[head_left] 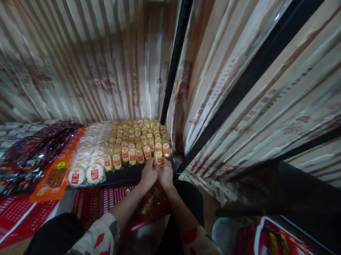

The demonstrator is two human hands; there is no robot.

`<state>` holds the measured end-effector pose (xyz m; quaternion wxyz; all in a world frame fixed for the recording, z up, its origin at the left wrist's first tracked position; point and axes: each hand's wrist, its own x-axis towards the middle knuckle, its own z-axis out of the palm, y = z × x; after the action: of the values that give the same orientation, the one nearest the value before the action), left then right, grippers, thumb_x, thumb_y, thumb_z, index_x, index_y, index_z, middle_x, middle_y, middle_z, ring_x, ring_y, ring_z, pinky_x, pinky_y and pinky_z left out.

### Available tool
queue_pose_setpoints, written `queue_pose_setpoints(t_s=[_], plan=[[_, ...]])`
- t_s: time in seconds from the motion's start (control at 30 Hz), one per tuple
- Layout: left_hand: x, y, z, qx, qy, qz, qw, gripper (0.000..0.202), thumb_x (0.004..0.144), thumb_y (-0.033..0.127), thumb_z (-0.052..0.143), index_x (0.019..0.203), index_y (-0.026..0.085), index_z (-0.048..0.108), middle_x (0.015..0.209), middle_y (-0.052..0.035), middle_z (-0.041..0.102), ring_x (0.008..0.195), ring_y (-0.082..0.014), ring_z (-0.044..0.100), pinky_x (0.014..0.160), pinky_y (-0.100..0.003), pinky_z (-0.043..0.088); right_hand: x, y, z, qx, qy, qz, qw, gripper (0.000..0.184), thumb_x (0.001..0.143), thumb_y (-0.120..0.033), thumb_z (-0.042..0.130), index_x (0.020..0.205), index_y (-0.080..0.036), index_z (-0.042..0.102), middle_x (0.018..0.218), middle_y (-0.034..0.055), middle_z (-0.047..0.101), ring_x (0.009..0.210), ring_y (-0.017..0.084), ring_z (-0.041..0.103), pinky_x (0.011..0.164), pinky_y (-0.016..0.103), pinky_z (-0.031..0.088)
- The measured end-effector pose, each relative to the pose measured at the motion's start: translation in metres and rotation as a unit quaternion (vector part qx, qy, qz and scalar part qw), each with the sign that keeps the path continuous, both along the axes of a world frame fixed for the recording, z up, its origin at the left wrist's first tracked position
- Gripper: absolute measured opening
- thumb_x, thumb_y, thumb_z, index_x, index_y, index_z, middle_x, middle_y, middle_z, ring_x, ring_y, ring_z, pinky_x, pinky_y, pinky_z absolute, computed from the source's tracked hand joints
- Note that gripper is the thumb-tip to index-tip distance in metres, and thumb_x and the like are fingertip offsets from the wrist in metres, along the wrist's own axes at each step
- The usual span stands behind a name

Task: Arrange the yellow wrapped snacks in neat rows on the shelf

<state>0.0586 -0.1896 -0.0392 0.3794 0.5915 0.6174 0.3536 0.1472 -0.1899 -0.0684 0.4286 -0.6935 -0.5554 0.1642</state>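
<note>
A small yellow snack packet (159, 157) with a red label stands upright at the shelf's front edge, pinched between my two hands. My left hand (149, 172) grips its left side, fingers closed. On its right side my right hand (165, 173) has its fingers closed as well. Behind and to the left, several rows of like yellow packets (132, 156) stand on the black shelf (124, 175). The backs of my hands hide my fingertips in part.
Left of the yellow packets lie round white packaged cakes (94, 173), an orange snack bag (54, 180) and dark glossy packs (41, 147). Below the shelf is a red basket (97, 203). Black metal posts (216, 124) and pleated curtains (111, 62) stand behind and right.
</note>
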Motion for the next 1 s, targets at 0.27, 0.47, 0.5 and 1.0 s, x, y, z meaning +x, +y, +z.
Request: queue_pose_setpoints(t_s=[0.27,0.47,0.5,1.0], plan=[[0.0,0.013,-0.003,-0.02,-0.012,0.011,1.0,0.038,0.08,0.018,0.049,0.118,0.018,0.055,0.133,-0.0078,0.052,0.126,-0.0202,0.044,0.107,-0.035,0.032,-0.003,0.013,-0.006,0.004,0.006,0.013,1.0,0.036,0.081,-0.024,0.045,0.113,-0.011,0.057,0.093,0.0106,0.058,0.063,0.015,0.056,0.065,0.03,0.048],[-0.001,0.012,-0.008,-0.007,-0.01,0.016,1.0,0.039,0.084,0.025,0.045,0.121,0.015,0.054,0.135,-0.009,0.05,0.131,-0.0206,0.036,0.111,-0.034,0.026,-0.004,0.019,-0.008,-0.007,0.014,0.04,0.999,0.039,0.082,-0.025,0.046,0.117,-0.012,0.056,0.096,0.011,0.057,0.066,0.016,0.058,0.067,0.03,0.049],[-0.001,0.012,-0.009,-0.006,-0.007,0.02,1.0,0.039,0.084,0.025,0.045,0.121,0.015,0.054,0.136,-0.0095,0.049,0.131,-0.0203,0.037,0.111,-0.034,0.026,-0.005,0.02,-0.009,-0.003,0.017,0.044,0.999,0.039,0.083,-0.025,0.046,0.118,-0.013,0.056,0.095,0.0105,0.057,0.066,0.015,0.058,0.066,0.029,0.049],[0.001,0.011,0.0,0.008,0.058,0.031,0.998,0.037,0.085,0.022,0.042,0.119,0.014,0.054,0.132,-0.0123,0.051,0.124,-0.0193,0.045,0.108,-0.034,0.032,-0.003,0.031,-0.014,-0.007,0.046,0.052,0.998,0.027,0.078,-0.019,0.049,0.104,-0.016,0.056,0.088,0.0056,0.058,0.062,0.014,0.056,0.062,0.027,0.048]])
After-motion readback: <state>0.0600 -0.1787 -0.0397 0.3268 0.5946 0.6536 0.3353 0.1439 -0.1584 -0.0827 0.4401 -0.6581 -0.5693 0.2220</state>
